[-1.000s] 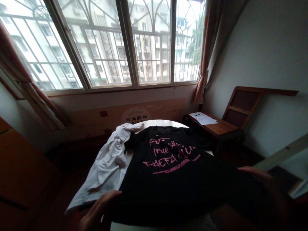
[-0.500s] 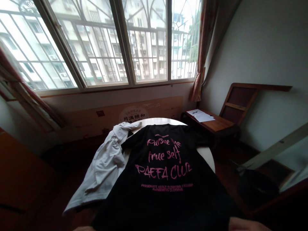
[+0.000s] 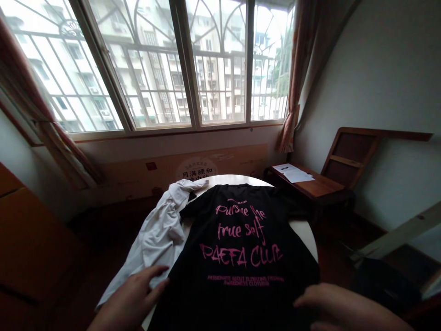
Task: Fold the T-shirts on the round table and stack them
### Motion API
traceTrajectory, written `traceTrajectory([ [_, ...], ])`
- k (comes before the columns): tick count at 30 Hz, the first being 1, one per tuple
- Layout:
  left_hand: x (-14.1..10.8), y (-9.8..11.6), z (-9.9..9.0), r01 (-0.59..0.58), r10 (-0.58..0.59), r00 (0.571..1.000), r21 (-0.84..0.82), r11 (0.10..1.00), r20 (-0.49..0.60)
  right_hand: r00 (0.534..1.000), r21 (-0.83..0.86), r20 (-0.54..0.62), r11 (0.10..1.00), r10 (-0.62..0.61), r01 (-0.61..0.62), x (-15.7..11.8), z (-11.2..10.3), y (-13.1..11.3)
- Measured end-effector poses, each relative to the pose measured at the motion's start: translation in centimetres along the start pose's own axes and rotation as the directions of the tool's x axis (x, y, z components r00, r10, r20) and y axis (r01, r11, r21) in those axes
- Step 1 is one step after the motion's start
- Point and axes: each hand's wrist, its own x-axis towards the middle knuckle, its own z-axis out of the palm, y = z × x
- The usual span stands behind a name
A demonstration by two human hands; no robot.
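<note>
A black T-shirt (image 3: 241, 239) with pink lettering lies spread over a round white table (image 3: 306, 234), its collar toward the window. Beside its left edge is my left hand (image 3: 138, 292), thumb and fingers apart, holding nothing, over the lower part of a rumpled white garment (image 3: 155, 234). That garment hangs off the table's left side. My right hand (image 3: 330, 301) is at the shirt's lower right edge with its fingers spread and nothing held; its lower fingers are cut off by the frame. The shirt's bottom hem is out of view.
Behind the table, a printed cardboard panel (image 3: 227, 161) stands beneath the barred window. A low wooden table (image 3: 320, 186) with white papers (image 3: 292, 173) is at the right, near a tilted wooden frame (image 3: 347, 147). An orange-brown cabinet (image 3: 24, 230) stands at the left.
Both hands have come up from the bottom edge into fuller view, their fingers now apart beside the shirt. The shirt's lower sides have drawn inward. The view has shifted slightly.
</note>
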Motion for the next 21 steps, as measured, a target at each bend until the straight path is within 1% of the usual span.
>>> traceTrajectory([
  [1, 2.5, 1.3, -1.2, 0.002, -0.001, 1.0, 0.039, 0.999, -0.024, 0.998, 0.019, 0.036, 0.999, -0.049, 0.048, 1.9, -0.9, -1.0],
  [2, 5.3, 2.4, -2.2, 0.008, -0.004, 0.999, 0.093, 0.996, -0.041, 0.992, 0.054, 0.043, 0.991, -0.122, 0.12, 4.0, -1.6, -1.8],
  [4, 10.7, 4.0, -3.3, 0.047, -0.02, 0.992, 0.221, 0.974, -0.123, 0.971, 0.135, 0.005, 0.963, -0.238, 0.235, 8.7, -2.1, -2.9],
  [5, 13.2, 4.4, -3.5, 0.065, -0.025, 0.988, 0.269, 0.961, -0.149, 0.961, 0.142, -0.055, 0.95, -0.273, 0.278, 11.0, -1.9, -3.1],
  [6, 15.4, 4.6, -3.3, 0.058, -0.01, 0.985, 0.271, 0.961, -0.174, 0.944, 0.13, -0.106, 0.937, -0.312, 0.324, 13.1, -1.5, -3.1],
  [8, 18.8, 4.4, -2.7, 0.053, -0.01, 0.983, 0.23, 0.972, -0.184, 0.916, 0.085, -0.155, 0.919, -0.369, 0.384, 16.4, -0.3, -2.5],
  [10, 21.0, 3.7, -2.0, 0.056, -0.025, 0.984, 0.168, 0.984, -0.179, 0.908, 0.054, -0.144, 0.913, -0.393, 0.404, 18.7, 0.9, -1.7],
  [12, 22.7, 2.9, -1.9, 0.068, -0.048, 0.98, 0.099, 0.993, -0.195, 0.914, 0.054, -0.116, 0.916, -0.389, 0.397, 20.3, 1.7, -1.0],
  [15, 25.1, 2.3, -2.9, 0.068, -0.078, 0.955, -0.046, 0.997, -0.286, 0.912, 0.101, -0.119, 0.909, -0.393, 0.405, 23.0, 2.3, -0.2],
  [16, 26.0, 2.2, -3.4, 0.059, -0.089, 0.942, -0.099, 0.993, -0.324, 0.912, 0.136, -0.138, 0.905, -0.386, 0.404, 24.3, 2.4, -0.1],
  [18, 27.9, 2.3, -4.4, 0.04, -0.112, 0.914, -0.188, 0.981, -0.39, 0.926, 0.265, -0.169, 0.889, -0.339, 0.373, 27.6, 2.3, -0.1],
  [20, 29.7, 2.6, -5.4, 0.028, -0.125, 0.892, -0.223, 0.974, -0.434, 0.953, 0.421, -0.181, 0.857, -0.243, 0.298, 31.6, 2.0, -0.5],
  [21, 30.5, 2.8, -5.8, 0.026, -0.123, 0.885, -0.216, 0.976, -0.449, 0.963, 0.468, -0.191, 0.845, -0.188, 0.258, 33.6, 1.8, -0.9],
])
